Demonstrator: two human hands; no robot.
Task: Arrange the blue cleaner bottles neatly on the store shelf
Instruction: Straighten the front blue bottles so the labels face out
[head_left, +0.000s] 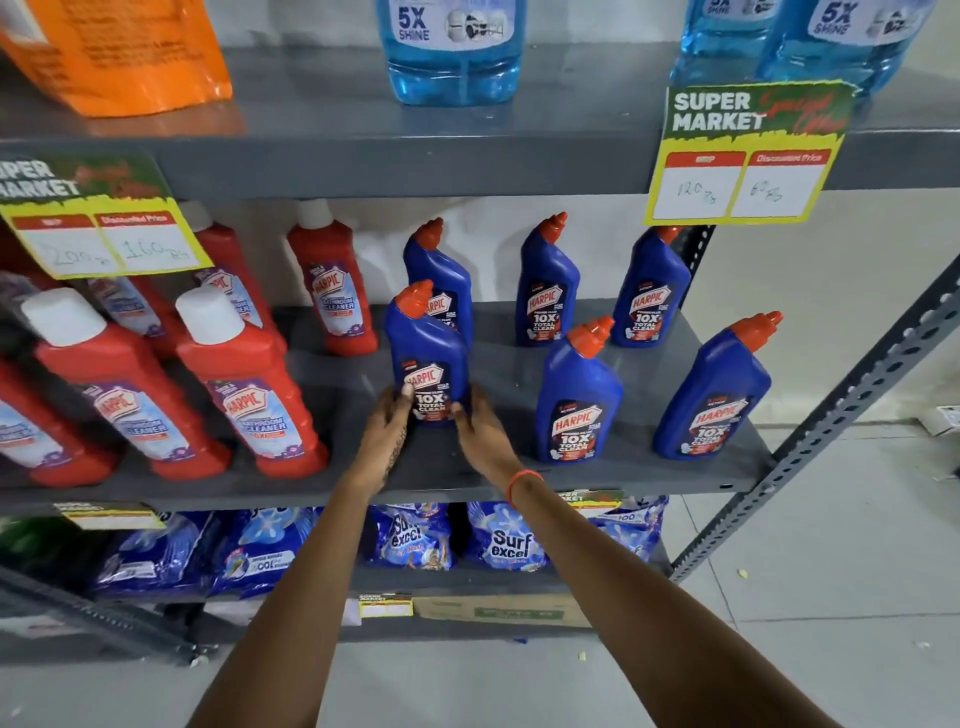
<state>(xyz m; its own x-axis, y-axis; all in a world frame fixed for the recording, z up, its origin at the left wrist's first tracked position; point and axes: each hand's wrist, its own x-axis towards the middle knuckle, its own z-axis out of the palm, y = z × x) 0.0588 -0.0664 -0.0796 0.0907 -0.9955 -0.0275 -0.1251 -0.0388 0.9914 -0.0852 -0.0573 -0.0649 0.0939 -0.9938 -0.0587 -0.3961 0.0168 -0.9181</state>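
Note:
Several blue cleaner bottles with orange-red caps stand upright on the grey middle shelf (519, 467). The front-left blue bottle (428, 353) is clasped at its base between my left hand (387, 431) and my right hand (480, 431). Directly behind it stands another blue bottle (441, 270). Two more stand at the back, one at centre (548, 286) and one at right (649, 291). In the front row stand a middle bottle (579, 395) and a right bottle (714, 389) near the shelf's right end.
Red cleaner bottles (244, 384) with white caps fill the shelf's left half. Yellow price tags (737, 161) hang from the upper shelf, which carries light-blue liquid bottles (452, 52) and an orange pack (119, 52). Blue detergent packs (506, 535) lie on the shelf below.

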